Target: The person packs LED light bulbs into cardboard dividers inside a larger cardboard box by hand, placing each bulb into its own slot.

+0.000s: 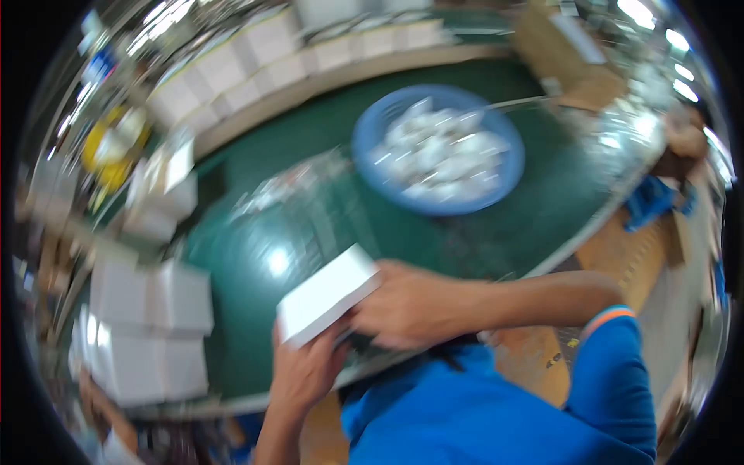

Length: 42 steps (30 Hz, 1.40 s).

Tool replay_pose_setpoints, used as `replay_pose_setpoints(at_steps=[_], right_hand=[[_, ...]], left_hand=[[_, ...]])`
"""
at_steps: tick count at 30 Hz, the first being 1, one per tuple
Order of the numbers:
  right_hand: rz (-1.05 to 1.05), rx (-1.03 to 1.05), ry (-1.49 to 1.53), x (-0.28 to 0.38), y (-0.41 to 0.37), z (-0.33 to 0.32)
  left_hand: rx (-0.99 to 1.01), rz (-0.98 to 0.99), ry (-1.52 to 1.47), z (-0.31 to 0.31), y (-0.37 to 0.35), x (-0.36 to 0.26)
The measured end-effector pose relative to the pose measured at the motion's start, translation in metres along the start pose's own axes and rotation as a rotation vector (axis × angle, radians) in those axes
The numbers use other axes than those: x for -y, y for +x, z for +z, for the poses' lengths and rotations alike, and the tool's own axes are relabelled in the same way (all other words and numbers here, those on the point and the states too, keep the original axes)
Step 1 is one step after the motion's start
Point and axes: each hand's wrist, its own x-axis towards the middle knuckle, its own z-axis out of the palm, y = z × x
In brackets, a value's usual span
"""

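A small white box point(328, 296) is held between my two hands, tilted, above the near edge of the green table point(256, 310). My left hand point(306, 364) grips its lower left end from below. Against its right end, my right hand point(415, 304) has its fingers closed around the side and underneath. Some of the fingers of both hands are hidden by the box. Beyond it, a blue basin point(363, 155) holds many white wrapped pieces point(442, 155) in clear plastic. The view is blurred by motion.
White boxes point(147, 333) are stacked on the left, with another person's arm point(108, 411) beside them. More white boxes point(263, 74) line the back. Clear plastic bags point(294, 182) lie mid-table. A cardboard box point(570, 54) and a person in blue point(659, 198) are at right.
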Motion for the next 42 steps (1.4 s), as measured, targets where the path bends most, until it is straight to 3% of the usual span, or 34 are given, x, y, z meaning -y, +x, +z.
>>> replay_pose_setpoints(at_steps=[1, 2, 4, 7, 9, 12, 14, 15, 20, 23, 24, 25, 27, 29, 30, 31, 32, 34, 36, 42], right_hand=[[-0.026, -0.012, -0.039, -0.003, 0.0, 0.003], [-0.028, -0.035, -0.081, -0.003, 0.003, 0.008], [-0.101, -0.168, -0.051, -0.01, 0.011, 0.011], [-0.141, -0.111, -0.099, -0.012, 0.021, 0.003], [-0.15, -0.134, -0.171, -0.011, 0.025, 0.0], [-0.169, -0.179, -0.199, -0.017, 0.023, -0.008], [-0.162, -0.319, -0.298, -0.025, 0.017, -0.008], [-0.156, -0.325, -0.308, -0.024, 0.016, -0.007], [0.164, -0.168, -0.336, -0.005, 0.025, 0.003], [0.227, 0.007, -0.126, 0.001, 0.043, 0.011], [0.193, -0.075, -0.19, 0.002, 0.043, 0.014], [0.14, -0.163, -0.234, 0.002, 0.041, 0.007], [0.168, -0.052, -0.016, -0.005, 0.039, -0.013], [0.154, 0.142, -0.03, -0.014, 0.037, -0.019], [0.172, 0.078, -0.022, -0.016, 0.037, -0.014], [0.194, 0.187, -0.061, -0.015, 0.04, -0.017], [0.179, 0.169, -0.057, -0.014, 0.044, -0.02], [0.22, 0.242, -0.045, -0.015, 0.05, -0.02], [0.167, 0.221, -0.038, -0.015, 0.054, -0.029], [0.148, 0.205, -0.161, -0.003, 0.073, -0.033]], left_hand=[[-0.063, 0.041, -0.046, 0.007, -0.004, 0.008], [-0.031, 0.128, -0.003, -0.003, 0.001, 0.011], [0.088, 0.091, 0.051, -0.013, -0.009, 0.022], [0.032, 0.19, 0.136, -0.001, -0.011, 0.043], [0.016, 0.187, 0.271, -0.006, -0.008, 0.043], [-0.068, 0.17, 0.227, -0.031, -0.007, 0.035], [-0.171, 0.126, 0.179, -0.033, -0.013, 0.041], [-0.164, 0.012, 0.217, -0.027, -0.022, 0.051], [-0.24, -0.047, 0.128, -0.01, -0.021, 0.063], [-0.217, -0.056, 0.136, 0.007, -0.012, 0.068], [-0.162, -0.029, 0.161, 0.003, -0.014, 0.067], [-0.206, -0.336, -0.259, -0.012, -0.011, 0.038], [-0.345, -0.303, -0.123, -0.009, -0.015, 0.028], [-0.429, -0.194, -0.133, 0.001, -0.023, 0.041], [-0.441, -0.215, -0.358, 0.009, -0.026, 0.046], [-0.371, -0.2, -0.489, 0.015, -0.031, 0.052], [-0.409, -0.185, -0.777, 0.042, -0.036, 0.057], [-0.302, -0.168, -0.625, 0.068, -0.041, 0.063], [-0.298, -0.329, -0.771, 0.087, -0.026, 0.053], [-0.354, -0.39, -0.69, 0.107, -0.018, 0.048]])
